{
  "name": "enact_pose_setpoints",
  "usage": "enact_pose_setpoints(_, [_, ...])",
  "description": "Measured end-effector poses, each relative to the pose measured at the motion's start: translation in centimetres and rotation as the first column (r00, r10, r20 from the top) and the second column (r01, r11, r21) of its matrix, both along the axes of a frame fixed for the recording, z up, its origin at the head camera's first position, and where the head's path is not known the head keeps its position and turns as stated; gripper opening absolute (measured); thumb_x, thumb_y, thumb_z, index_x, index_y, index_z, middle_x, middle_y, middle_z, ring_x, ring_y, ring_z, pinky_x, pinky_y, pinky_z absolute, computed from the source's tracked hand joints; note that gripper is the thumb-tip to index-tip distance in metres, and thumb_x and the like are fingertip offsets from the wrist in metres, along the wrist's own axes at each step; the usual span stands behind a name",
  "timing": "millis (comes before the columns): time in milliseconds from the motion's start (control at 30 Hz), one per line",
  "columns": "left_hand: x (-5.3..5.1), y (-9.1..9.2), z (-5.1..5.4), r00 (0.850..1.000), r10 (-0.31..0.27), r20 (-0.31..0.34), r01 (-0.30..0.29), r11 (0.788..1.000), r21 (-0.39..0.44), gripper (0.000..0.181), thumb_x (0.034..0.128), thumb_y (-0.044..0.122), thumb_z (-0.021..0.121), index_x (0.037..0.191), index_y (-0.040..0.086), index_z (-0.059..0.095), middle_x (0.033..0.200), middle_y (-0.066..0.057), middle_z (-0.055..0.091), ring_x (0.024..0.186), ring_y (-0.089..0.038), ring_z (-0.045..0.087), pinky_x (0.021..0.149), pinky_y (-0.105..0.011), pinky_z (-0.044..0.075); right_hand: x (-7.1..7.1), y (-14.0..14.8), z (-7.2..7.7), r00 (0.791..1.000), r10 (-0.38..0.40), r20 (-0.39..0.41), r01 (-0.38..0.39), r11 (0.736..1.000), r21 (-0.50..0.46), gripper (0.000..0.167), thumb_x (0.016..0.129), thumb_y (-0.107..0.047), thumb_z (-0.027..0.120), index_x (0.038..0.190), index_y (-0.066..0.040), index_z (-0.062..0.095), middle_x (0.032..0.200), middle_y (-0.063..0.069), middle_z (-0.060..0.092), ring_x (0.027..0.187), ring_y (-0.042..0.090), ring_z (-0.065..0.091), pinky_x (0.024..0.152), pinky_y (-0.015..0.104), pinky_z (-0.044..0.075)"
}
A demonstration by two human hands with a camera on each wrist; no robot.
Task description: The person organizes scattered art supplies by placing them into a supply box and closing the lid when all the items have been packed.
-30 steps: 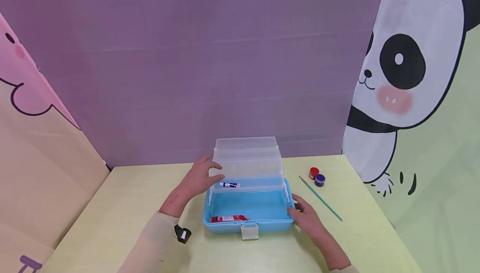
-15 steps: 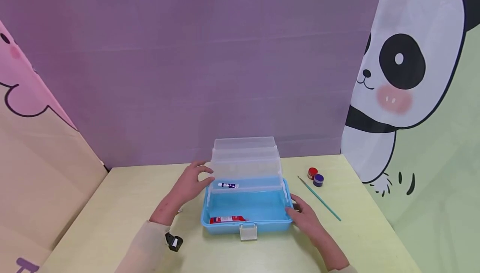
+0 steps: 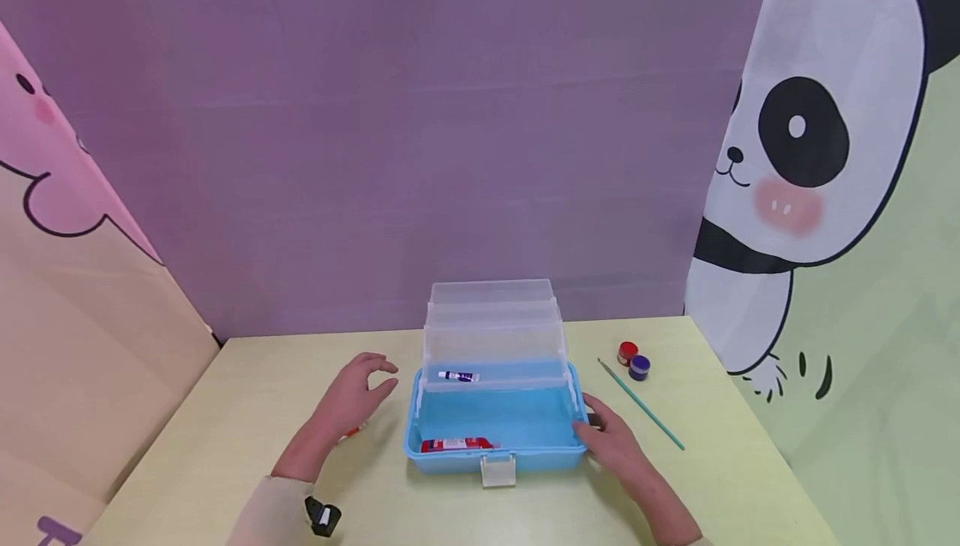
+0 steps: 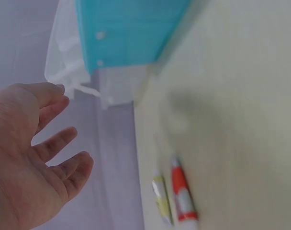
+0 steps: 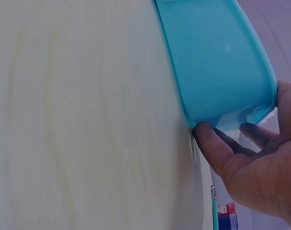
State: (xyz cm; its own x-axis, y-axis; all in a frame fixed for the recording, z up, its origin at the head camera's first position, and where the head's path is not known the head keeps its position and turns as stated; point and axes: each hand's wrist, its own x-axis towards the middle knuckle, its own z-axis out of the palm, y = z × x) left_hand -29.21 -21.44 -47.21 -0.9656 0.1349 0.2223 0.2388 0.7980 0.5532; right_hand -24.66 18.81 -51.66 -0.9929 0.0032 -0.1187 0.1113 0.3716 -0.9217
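Note:
A light blue plastic box point(image 3: 536, 463) stands on the table, its clear stepped lid point(image 3: 491, 304) raised at the back. My right hand point(image 3: 611, 438) grips the box's right side, the thumb over the rim and fingers against the outer wall. Inside lie a red paint tube point(image 3: 455, 444) along the front and a small white-and-purple tube point(image 3: 458, 377) farther back, seen through clear plastic. Left of the box, my left hand point(image 3: 348, 400) hovers with nothing in its loosely bent fingers. Beneath it, the left wrist view shows a red tube point(image 4: 183, 191) beside a yellow tube point(image 4: 161, 197).
Right of the box, a teal paintbrush point(image 3: 641, 404) lies slanted on the table. Behind it stand a red paint jar point(image 3: 627, 352) and a purple paint jar point(image 3: 639, 367). A purple cloth wall point(image 3: 375, 154) rises behind the table's far edge.
My left hand has drawn away from the raised lid, leftward and nearer to me, uncovering part of a red tube on the table. My right hand stays on the box.

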Motion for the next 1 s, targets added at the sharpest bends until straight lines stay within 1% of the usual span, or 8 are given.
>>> enact_pose_setpoints(167, [0.8, -2.0, -1.0, 1.000, 0.005, 0.002, -0.005, 1.000, 0.004, 0.024, 0.0930, 0.017, 0.066, 0.113, 0.004, 0.068, 0.128, -0.015, 0.054, 0.118, -0.038, 0.052, 0.095, -0.053, 0.046, 0.1, 0.0, 0.1, 1.000, 0.004, -0.011, -0.005, 1.000, -0.011, 0.057, 0.093, -0.018, 0.060, 0.145, -0.004, 0.043, 0.123, 0.022, 0.057, 0.101, 0.031, 0.058, 0.080, 0.042, 0.056])
enact_pose_setpoints(267, [1.3, -3.2, -1.5, 1.000, 0.006, 0.008, -0.006, 1.000, 0.012, 0.022, 0.0930, 0.015, 0.065, 0.112, 0.003, 0.068, 0.127, -0.016, 0.055, 0.116, -0.039, 0.053, 0.094, -0.053, 0.046, 0.1, 0.0, 0.1, 1.000, 0.009, -0.018, -0.009, 1.000, -0.009, 0.057, 0.093, -0.019, 0.061, 0.145, -0.004, 0.043, 0.121, 0.021, 0.058, 0.099, 0.030, 0.058, 0.079, 0.041, 0.056])
enact_pose_setpoints(467, [2.0, -5.0, -2.2, 0.999, 0.024, 0.026, -0.024, 1.000, 0.016, 0.019, 0.0927, 0.013, 0.065, 0.109, 0.004, 0.069, 0.125, -0.018, 0.056, 0.113, -0.038, 0.054, 0.092, -0.053, 0.046, 0.0, 0.1, -0.2, 1.000, 0.010, -0.009, -0.010, 1.000, -0.005, 0.057, 0.093, -0.019, 0.061, 0.145, -0.006, 0.043, 0.122, 0.020, 0.058, 0.100, 0.029, 0.058, 0.079, 0.040, 0.055])
enact_pose_setpoints(633, [2.1, -6.1, -2.9, 0.998, 0.049, 0.049, -0.050, 0.999, 0.016, 0.017, 0.0919, 0.013, 0.066, 0.107, 0.006, 0.070, 0.124, -0.019, 0.056, 0.110, -0.036, 0.055, 0.090, -0.053, 0.046, -0.2, 0.2, -0.2, 1.000, 0.009, -0.009, -0.008, 1.000, 0.004, 0.057, 0.093, -0.020, 0.061, 0.145, -0.006, 0.043, 0.123, 0.021, 0.058, 0.101, 0.030, 0.057, 0.080, 0.041, 0.055])
enact_pose_setpoints(833, [2.2, -7.6, -3.3, 0.997, 0.068, 0.038, -0.069, 0.998, 0.007, 0.019, 0.0919, 0.012, 0.065, 0.108, 0.003, 0.070, 0.123, -0.023, 0.057, 0.117, -0.043, 0.051, 0.094, -0.057, 0.042, -0.3, 0.1, -0.4, 1.000, 0.007, -0.008, -0.007, 1.000, 0.010, 0.056, 0.093, -0.019, 0.061, 0.145, -0.006, 0.044, 0.122, 0.019, 0.058, 0.101, 0.029, 0.058, 0.081, 0.040, 0.055])
enact_pose_setpoints(1000, [2.5, -8.7, -4.2, 0.995, 0.085, 0.059, -0.086, 0.996, 0.024, 0.022, 0.0927, 0.013, 0.064, 0.109, 0.000, 0.068, 0.122, -0.026, 0.056, 0.118, -0.047, 0.049, 0.094, -0.060, 0.041, -0.1, 0.1, -0.3, 1.000, 0.014, -0.013, -0.014, 1.000, 0.012, 0.057, 0.094, -0.020, 0.061, 0.145, -0.005, 0.042, 0.122, 0.021, 0.058, 0.101, 0.031, 0.058, 0.080, 0.041, 0.055])
